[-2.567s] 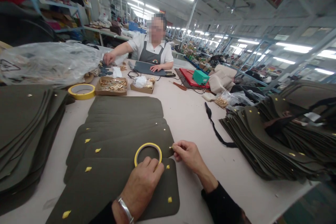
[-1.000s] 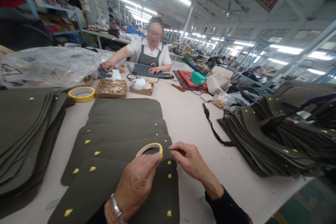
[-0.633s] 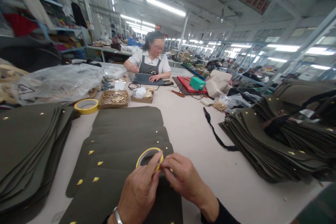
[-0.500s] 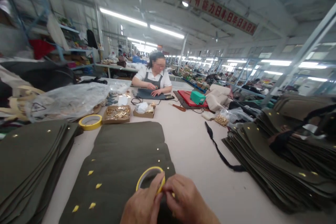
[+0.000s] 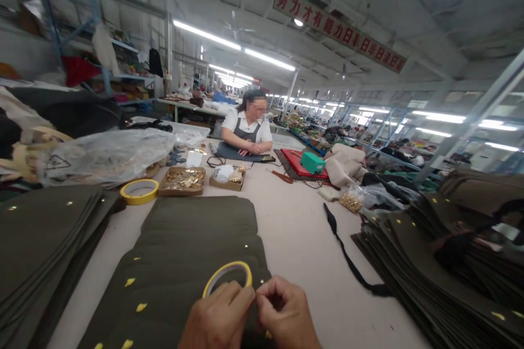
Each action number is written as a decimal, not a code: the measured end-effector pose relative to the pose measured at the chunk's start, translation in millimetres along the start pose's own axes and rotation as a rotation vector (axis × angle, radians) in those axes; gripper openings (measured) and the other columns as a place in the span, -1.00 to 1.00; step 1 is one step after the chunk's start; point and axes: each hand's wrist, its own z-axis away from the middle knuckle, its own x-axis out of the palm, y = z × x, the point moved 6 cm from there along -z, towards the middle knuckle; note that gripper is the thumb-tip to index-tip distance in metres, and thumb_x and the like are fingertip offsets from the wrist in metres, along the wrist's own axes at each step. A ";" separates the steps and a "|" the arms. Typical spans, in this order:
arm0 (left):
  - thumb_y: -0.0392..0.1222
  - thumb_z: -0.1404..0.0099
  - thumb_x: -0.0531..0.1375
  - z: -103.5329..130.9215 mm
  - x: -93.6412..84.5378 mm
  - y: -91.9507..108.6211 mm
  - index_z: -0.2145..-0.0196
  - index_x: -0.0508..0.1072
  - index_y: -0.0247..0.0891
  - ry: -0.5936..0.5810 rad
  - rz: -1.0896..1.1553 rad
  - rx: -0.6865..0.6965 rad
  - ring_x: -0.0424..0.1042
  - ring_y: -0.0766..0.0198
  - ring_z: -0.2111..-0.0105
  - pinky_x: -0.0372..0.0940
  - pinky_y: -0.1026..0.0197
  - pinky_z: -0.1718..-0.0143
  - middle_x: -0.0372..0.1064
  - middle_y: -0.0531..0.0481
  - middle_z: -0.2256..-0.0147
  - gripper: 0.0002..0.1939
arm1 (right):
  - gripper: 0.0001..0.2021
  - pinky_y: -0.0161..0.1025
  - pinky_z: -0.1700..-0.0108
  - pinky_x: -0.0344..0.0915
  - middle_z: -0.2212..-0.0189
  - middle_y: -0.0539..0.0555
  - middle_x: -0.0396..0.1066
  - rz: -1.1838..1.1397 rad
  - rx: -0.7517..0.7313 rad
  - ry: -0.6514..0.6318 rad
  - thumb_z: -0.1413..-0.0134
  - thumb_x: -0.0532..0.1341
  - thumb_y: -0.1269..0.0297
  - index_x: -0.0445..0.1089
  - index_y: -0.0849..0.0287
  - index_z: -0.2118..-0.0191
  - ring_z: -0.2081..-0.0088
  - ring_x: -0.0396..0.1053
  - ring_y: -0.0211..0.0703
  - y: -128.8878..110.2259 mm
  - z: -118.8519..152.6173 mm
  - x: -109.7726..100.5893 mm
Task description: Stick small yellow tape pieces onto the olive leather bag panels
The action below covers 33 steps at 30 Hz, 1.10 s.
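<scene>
My left hand [image 5: 219, 313] is closed round the near side of a roll of yellow tape [image 5: 249, 275], held over a dark olive fabric panel [image 5: 196, 229]. Beside it, my right hand [image 5: 286, 311] is pinched, thumb against forefinger, its tips nearly touching the left fingertips at the roll's edge. Whatever lies in that pinch is too small to make out. Small yellow tape bits [image 5: 141, 307] stick to the left part of the panel, and small metal studs [image 5: 246, 246] show along its right side.
Stacked olive panels lie at left [image 5: 36, 240] and right [image 5: 426, 262]. Another yellow tape roll [image 5: 140, 199] sits by a box of gold hardware [image 5: 182, 192]. A black strap [image 5: 347, 262] lies on the pale table [image 5: 295, 218]. Across it sits a co-worker [image 5: 248, 131], arms folded on dark fabric.
My hands and the tape roll have shifted slightly left, and my fingertips have come together higher on the roll's edge. The co-worker's arms have drawn together. The view has tilted a little.
</scene>
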 end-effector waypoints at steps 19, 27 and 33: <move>-0.44 -0.25 0.13 28.3 48.0 -8.0 0.29 0.38 -0.19 -0.451 -0.092 -0.234 0.32 0.17 0.30 0.28 0.14 0.28 0.38 0.03 0.29 -0.83 | -0.83 -0.44 0.61 0.22 0.65 -0.06 0.33 0.140 0.267 -0.236 -0.02 0.17 0.28 0.42 0.25 0.46 0.65 0.27 -0.36 46.4 -34.8 -12.6; -0.43 -0.26 0.13 30.6 50.7 -9.3 0.26 0.39 -0.19 -0.466 -0.069 -0.256 0.31 0.17 0.31 0.28 0.14 0.29 0.37 0.04 0.29 -0.83 | -0.82 -0.42 0.57 0.25 0.62 -0.06 0.32 0.042 0.304 -0.281 -0.04 0.19 0.23 0.41 0.26 0.43 0.62 0.26 -0.34 54.9 -33.5 -15.3; -0.43 -0.25 0.14 31.1 50.8 -9.5 0.27 0.38 -0.19 -0.457 -0.067 -0.261 0.31 0.18 0.30 0.27 0.15 0.29 0.37 0.04 0.29 -0.84 | -0.84 -0.41 0.56 0.20 0.64 -0.06 0.31 0.190 0.180 -0.270 -0.07 0.15 0.29 0.42 0.24 0.44 0.61 0.24 -0.33 40.9 -34.6 -12.7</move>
